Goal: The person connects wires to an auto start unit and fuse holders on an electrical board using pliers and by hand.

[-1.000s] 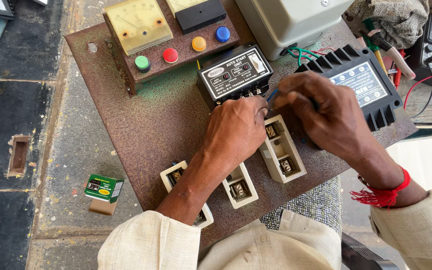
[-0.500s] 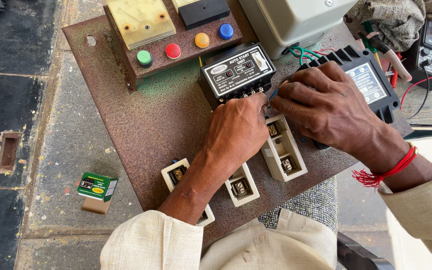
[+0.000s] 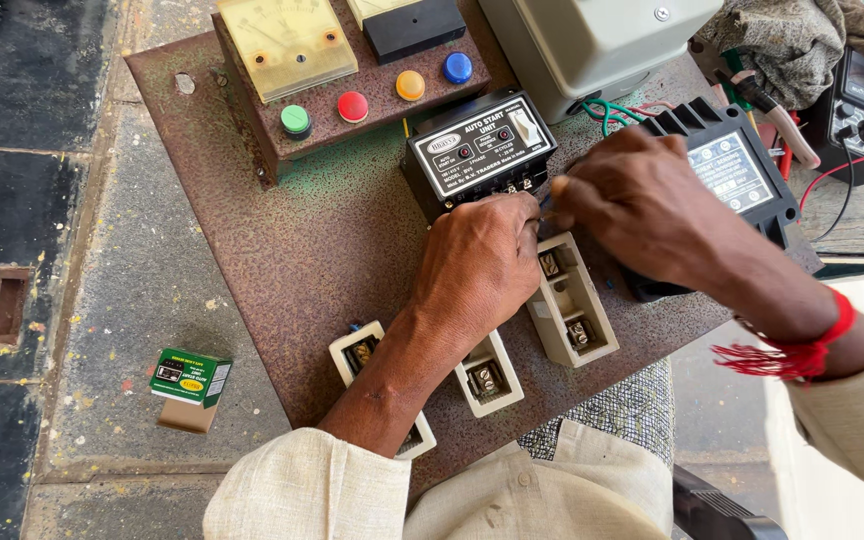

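Left hand [image 3: 480, 265]: my fist rests on the rusty plate [image 3: 292, 250], knuckles just below the black unit [image 3: 479, 150]; fingers curled, and I cannot tell if they pinch anything.
Right hand [image 3: 642, 205]: my grip is closed near the unit's lower edge; what it holds is hidden.
Black unit: on the plate, below the button panel [image 3: 352, 95].
Fuse holders [image 3: 567, 300]: cream, below my hands.
Box [image 3: 190, 377]: green, on the floor.

Cream sleeves [image 3: 322, 490], red wrist thread [image 3: 802, 345]
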